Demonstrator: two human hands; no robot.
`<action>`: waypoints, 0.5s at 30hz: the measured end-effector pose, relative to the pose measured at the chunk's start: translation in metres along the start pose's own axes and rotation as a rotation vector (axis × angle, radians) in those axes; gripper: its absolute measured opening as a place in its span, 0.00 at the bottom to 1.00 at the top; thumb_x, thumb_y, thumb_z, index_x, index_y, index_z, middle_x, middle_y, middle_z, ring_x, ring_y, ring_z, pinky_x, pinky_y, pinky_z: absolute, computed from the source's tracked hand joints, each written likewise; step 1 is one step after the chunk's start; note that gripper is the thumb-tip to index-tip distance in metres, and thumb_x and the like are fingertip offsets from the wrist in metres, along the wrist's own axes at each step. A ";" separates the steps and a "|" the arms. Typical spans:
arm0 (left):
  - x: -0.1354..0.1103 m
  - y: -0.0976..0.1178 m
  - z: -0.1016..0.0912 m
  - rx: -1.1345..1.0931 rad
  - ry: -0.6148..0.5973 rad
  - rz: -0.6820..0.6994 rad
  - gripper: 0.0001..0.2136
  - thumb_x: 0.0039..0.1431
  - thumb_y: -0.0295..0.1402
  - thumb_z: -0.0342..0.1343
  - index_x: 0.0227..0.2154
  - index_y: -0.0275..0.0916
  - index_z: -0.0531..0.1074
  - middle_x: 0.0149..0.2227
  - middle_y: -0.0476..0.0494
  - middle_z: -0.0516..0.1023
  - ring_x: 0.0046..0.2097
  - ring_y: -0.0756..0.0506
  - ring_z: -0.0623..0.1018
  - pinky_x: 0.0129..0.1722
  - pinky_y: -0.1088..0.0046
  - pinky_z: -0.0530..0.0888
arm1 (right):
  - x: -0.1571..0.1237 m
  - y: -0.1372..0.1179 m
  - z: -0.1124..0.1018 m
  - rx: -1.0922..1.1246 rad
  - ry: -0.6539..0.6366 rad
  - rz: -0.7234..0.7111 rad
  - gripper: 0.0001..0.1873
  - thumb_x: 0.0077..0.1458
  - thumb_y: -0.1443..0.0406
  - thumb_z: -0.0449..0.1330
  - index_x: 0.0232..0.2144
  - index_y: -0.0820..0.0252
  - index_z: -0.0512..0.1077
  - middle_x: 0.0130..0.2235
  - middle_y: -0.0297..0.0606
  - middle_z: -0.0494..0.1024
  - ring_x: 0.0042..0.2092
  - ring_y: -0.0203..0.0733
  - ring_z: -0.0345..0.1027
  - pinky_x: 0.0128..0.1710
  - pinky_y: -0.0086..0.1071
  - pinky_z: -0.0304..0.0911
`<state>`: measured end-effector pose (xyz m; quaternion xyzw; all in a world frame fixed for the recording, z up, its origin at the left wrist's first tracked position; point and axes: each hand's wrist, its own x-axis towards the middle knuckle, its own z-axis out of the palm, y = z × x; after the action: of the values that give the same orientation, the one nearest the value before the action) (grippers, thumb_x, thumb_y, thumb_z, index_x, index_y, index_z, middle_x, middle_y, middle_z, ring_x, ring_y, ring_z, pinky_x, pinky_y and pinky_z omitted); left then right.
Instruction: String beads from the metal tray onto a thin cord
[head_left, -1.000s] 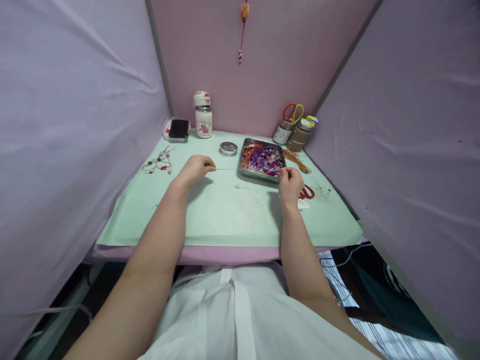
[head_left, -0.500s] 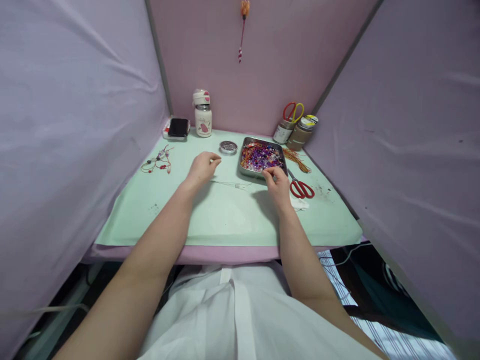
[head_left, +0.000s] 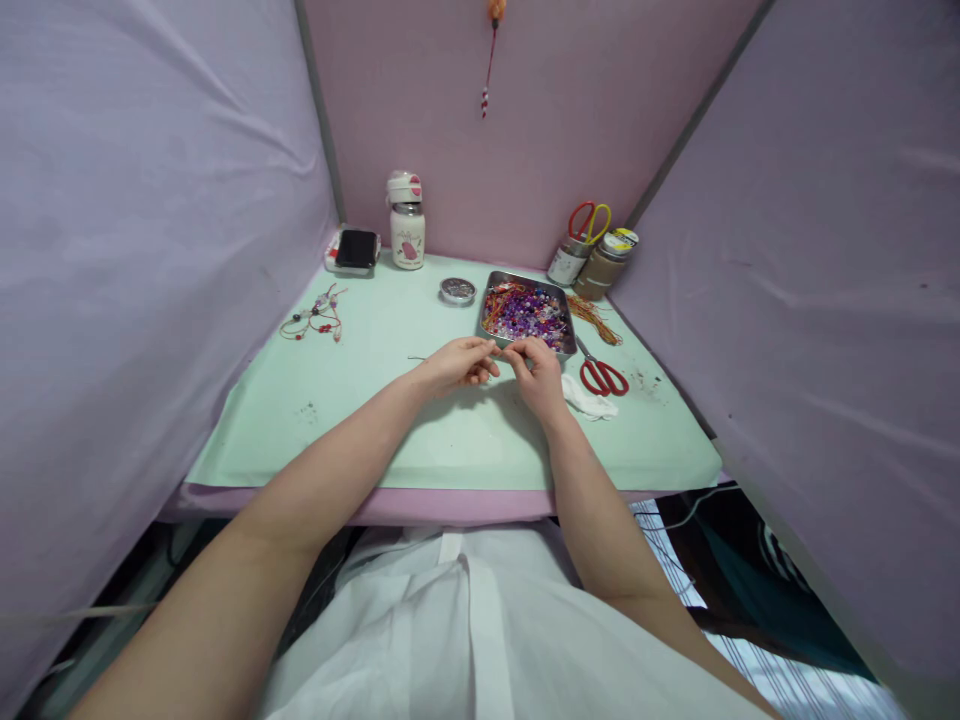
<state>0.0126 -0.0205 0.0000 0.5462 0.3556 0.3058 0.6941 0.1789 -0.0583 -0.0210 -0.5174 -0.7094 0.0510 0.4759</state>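
Note:
My left hand (head_left: 459, 367) and my right hand (head_left: 537, 376) meet just in front of a metal tray (head_left: 486, 343) of beads. The thumb and forefinger of each are pinched together, fingertips almost touching. What they pinch is too small and too hidden to make out. The tray holds many small purple, clear and reddish beads (head_left: 525, 315), with orange cords at its left side. A short thin piece of cord (head_left: 417, 358) shows on the table behind my left wrist. White cloth or thread (head_left: 589, 400) lies beside my right hand, near red-handled scissors (head_left: 602, 378).
A small round tin (head_left: 457, 291) stands left of the tray, and a bundle of brown cords (head_left: 597, 320) right of it. Finished-looking beaded strings (head_left: 319, 318), a black phone-like slab (head_left: 358, 250), a white bottle (head_left: 407, 235) and jars (head_left: 604, 265) line the edges. Fabric walls enclose the table.
My left hand has moved right and nearer to me, and my right hand slightly left, so their fingertips now meet. The pale cord that lay between them is now mostly hidden.

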 end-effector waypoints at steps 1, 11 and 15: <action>0.000 0.000 0.000 0.041 0.024 0.029 0.11 0.58 0.40 0.57 0.32 0.36 0.71 0.26 0.44 0.73 0.24 0.54 0.67 0.26 0.74 0.63 | 0.000 0.000 0.000 -0.006 -0.005 0.008 0.11 0.60 0.60 0.54 0.27 0.56 0.70 0.30 0.36 0.73 0.36 0.42 0.65 0.41 0.37 0.58; 0.006 -0.006 -0.003 0.427 0.220 0.280 0.09 0.48 0.35 0.58 0.28 0.34 0.76 0.24 0.48 0.72 0.27 0.51 0.67 0.29 0.72 0.63 | 0.000 0.007 0.005 0.057 -0.078 0.093 0.12 0.58 0.58 0.55 0.27 0.57 0.71 0.30 0.36 0.74 0.36 0.41 0.66 0.39 0.35 0.60; 0.006 -0.006 -0.005 0.417 0.248 0.276 0.10 0.47 0.36 0.58 0.28 0.34 0.77 0.27 0.45 0.75 0.29 0.50 0.69 0.31 0.71 0.64 | 0.001 0.008 0.005 0.140 -0.050 0.146 0.14 0.60 0.57 0.51 0.31 0.57 0.73 0.33 0.37 0.76 0.37 0.41 0.67 0.40 0.35 0.61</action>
<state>0.0119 -0.0138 -0.0073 0.6788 0.4154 0.3823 0.4696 0.1806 -0.0520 -0.0277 -0.5317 -0.6763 0.1479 0.4879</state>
